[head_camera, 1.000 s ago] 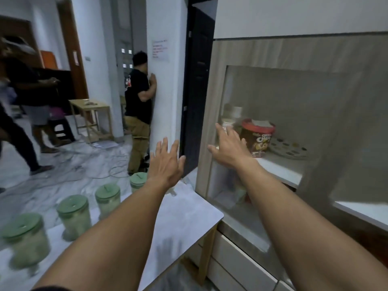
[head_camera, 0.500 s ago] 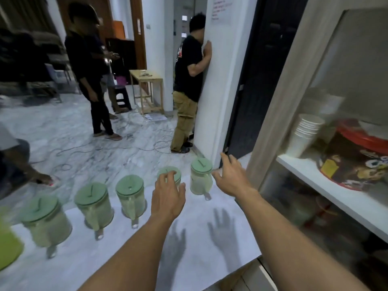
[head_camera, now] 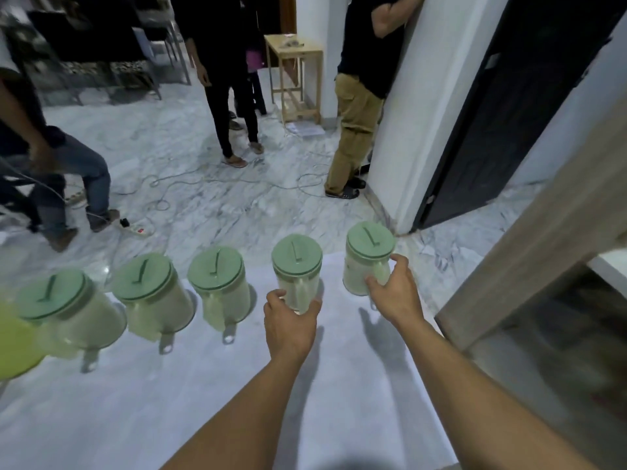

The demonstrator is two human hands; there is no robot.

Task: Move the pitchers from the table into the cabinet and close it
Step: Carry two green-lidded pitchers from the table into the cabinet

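Green-lidded pitchers are lined along the far edge of the white counter (head_camera: 169, 418), and both hands, which hovered short of them half a second ago, have now been brought onto the two nearest the cabinet (head_camera: 529, 252). The left hand (head_camera: 288, 329) is curled around the second pitcher (head_camera: 298, 271), the right hand (head_camera: 395, 293) around the end pitcher (head_camera: 364, 259). Both handles are hidden by fingers. The cabinet interior is cut off. Marble floor (head_camera: 203, 205) and bystanders are seen beyond the counter.
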